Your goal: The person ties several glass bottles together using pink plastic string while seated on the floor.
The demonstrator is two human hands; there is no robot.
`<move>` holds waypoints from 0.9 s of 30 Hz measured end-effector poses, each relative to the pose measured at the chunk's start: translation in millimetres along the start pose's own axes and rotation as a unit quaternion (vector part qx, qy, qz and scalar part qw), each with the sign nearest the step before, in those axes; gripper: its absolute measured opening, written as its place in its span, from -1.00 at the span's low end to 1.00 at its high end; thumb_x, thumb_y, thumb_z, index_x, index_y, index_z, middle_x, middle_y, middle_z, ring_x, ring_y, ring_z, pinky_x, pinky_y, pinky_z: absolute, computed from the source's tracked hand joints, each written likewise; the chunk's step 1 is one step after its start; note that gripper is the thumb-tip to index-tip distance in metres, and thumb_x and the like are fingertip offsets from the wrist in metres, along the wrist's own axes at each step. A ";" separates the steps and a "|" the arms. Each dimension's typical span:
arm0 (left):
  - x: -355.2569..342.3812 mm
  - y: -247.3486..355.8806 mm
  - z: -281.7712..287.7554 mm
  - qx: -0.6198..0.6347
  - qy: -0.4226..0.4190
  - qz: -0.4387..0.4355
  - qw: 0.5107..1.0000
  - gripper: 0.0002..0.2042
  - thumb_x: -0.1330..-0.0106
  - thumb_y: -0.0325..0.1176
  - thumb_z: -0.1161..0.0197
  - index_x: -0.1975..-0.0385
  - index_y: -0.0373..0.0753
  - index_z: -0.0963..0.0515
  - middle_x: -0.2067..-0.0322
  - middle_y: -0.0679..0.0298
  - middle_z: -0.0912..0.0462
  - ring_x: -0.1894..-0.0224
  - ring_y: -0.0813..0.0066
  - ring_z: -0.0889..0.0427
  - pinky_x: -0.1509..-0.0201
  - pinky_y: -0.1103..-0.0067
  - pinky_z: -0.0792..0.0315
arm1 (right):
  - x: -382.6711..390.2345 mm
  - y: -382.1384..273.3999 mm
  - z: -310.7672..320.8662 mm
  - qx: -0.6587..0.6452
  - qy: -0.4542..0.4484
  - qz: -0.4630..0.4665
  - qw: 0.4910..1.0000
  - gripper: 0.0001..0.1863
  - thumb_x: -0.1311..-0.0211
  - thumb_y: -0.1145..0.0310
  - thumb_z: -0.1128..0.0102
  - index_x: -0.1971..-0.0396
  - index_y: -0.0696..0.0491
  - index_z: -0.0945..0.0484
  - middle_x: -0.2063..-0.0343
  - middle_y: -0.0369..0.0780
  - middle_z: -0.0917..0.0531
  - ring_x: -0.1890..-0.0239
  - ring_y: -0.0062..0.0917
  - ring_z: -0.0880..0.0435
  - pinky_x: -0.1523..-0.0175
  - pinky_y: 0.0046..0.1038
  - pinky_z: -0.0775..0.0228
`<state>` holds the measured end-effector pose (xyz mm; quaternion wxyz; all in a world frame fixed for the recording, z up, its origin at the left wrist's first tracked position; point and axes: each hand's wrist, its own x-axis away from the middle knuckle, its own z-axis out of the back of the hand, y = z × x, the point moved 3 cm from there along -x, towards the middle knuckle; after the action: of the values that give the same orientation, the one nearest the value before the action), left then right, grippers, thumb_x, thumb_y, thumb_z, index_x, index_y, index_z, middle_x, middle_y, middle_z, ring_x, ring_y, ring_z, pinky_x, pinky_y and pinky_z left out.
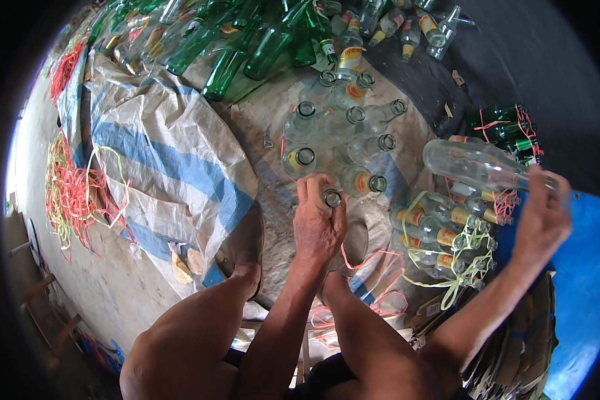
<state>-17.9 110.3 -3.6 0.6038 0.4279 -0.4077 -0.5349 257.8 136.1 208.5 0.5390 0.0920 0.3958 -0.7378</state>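
Note:
My left hand (315,223) is closed around the neck of a clear glass bottle (331,197), whose mouth points up between thumb and fingers. That bottle stands at the near edge of a group of upright clear glass bottles (343,127), several with yellow-orange labels. Out to the right, my right hand (548,210) grips another clear glass bottle (470,163) near its neck. This second bottle is tilted almost level, its base toward the group. Beneath it lies a bundle of clear bottles (433,230) tied with yellow-green plastic strips.
Loose green bottles (227,70) are heaped at the far side. A white-and-blue woven sack (173,147) spreads on the left, beside tangled pink and yellow-green strips (80,193). Tied green bottles (503,127), a blue sheet (583,267) and stacked cardboard (523,340) stand at the right.

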 end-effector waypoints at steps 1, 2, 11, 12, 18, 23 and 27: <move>-0.3 -0.5 0.4 -0.006 0.001 -0.001 1.000 -0.72 -0.42 -0.45 -0.29 -0.06 -0.23 -0.43 -0.04 0.08 -0.49 -0.09 0.03 -0.55 -0.19 0.37 -0.46 | -4.8 -12.9 13.6 -0.003 -0.003 0.042 0.999 -0.79 -0.39 0.29 -0.41 0.31 0.16 -0.72 0.53 -0.41 -0.62 0.58 -0.82 -0.33 0.52 -0.56 -0.02; -0.4 -1.4 1.3 -0.013 0.002 -0.003 1.000 -0.72 -0.42 -0.45 -0.28 -0.06 -0.23 -0.42 -0.04 0.08 -0.48 -0.08 0.02 -0.56 -0.18 0.36 -0.47 | -6.3 -24.7 26.6 -0.005 0.008 0.017 1.000 -0.78 -0.38 0.28 -0.42 0.27 0.16 -0.73 0.57 -0.44 -0.56 0.58 -0.86 -0.25 0.50 -0.56 0.12; 0.2 -2.9 -5.1 -0.013 0.010 0.003 1.000 -0.64 -0.31 -0.48 -0.31 -0.09 -0.21 -0.44 -0.07 0.01 -0.50 -0.07 -0.17 -0.60 -0.09 0.21 -0.52 | 5.9 -95.3 49.3 -0.097 0.063 -0.068 0.991 -0.75 -0.35 0.25 -0.39 0.23 0.15 -0.71 0.53 -0.46 -0.53 0.53 -0.89 -0.28 0.43 -0.72 0.05; 1.0 -2.6 -6.1 -0.011 0.010 0.004 1.000 -0.64 -0.31 -0.48 -0.31 -0.09 -0.21 -0.44 -0.07 0.01 -0.50 -0.07 -0.17 -0.60 -0.09 0.21 -0.52 | 6.8 -95.9 44.8 -0.096 0.063 -0.067 0.991 -0.75 -0.35 0.25 -0.39 0.23 0.15 -0.71 0.53 -0.46 -0.53 0.53 -0.89 -0.28 0.43 -0.72 0.05; 0.3 -6.2 -2.4 -0.020 0.012 -0.002 1.000 -0.60 -0.26 -0.50 -0.30 -0.10 -0.19 -0.44 -0.10 0.01 -0.48 -0.09 -0.17 -0.60 -0.08 0.19 -0.53 | 31.1 -128.6 -19.6 -0.158 -0.087 0.031 0.983 -0.88 -0.38 0.38 -0.39 0.27 0.12 -0.68 0.50 -0.46 -0.57 0.50 -0.87 -0.33 0.41 -0.70 -0.05; 1.7 -2.9 -7.1 -0.024 0.023 0.002 0.999 -0.58 -0.21 -0.53 -0.30 -0.09 -0.18 -0.45 -0.16 -0.04 -0.43 -0.07 -0.20 -0.61 -0.06 0.18 -0.54 | 42.6 -129.6 -50.9 -0.152 -0.148 0.055 0.976 -0.90 -0.36 0.50 -0.42 0.27 0.13 -0.62 0.52 -0.46 -0.53 0.49 -0.86 -0.37 0.41 -0.70 -0.16; 1.6 -3.2 -5.4 -0.032 0.021 0.005 0.999 -0.58 -0.20 -0.53 -0.30 -0.09 -0.18 -0.46 -0.16 -0.06 -0.43 -0.05 -0.21 -0.62 -0.06 0.17 -0.54 | 52.8 -121.9 -72.4 -0.178 -0.185 0.069 0.964 -0.87 -0.33 0.52 -0.45 0.27 0.13 -0.61 0.53 -0.46 -0.52 0.50 -0.86 -0.34 0.45 -0.68 -0.13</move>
<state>-13.7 108.9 -8.2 0.6279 0.4174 -0.3799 -0.5359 109.8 160.3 189.5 0.6603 -0.1159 0.4066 -0.6207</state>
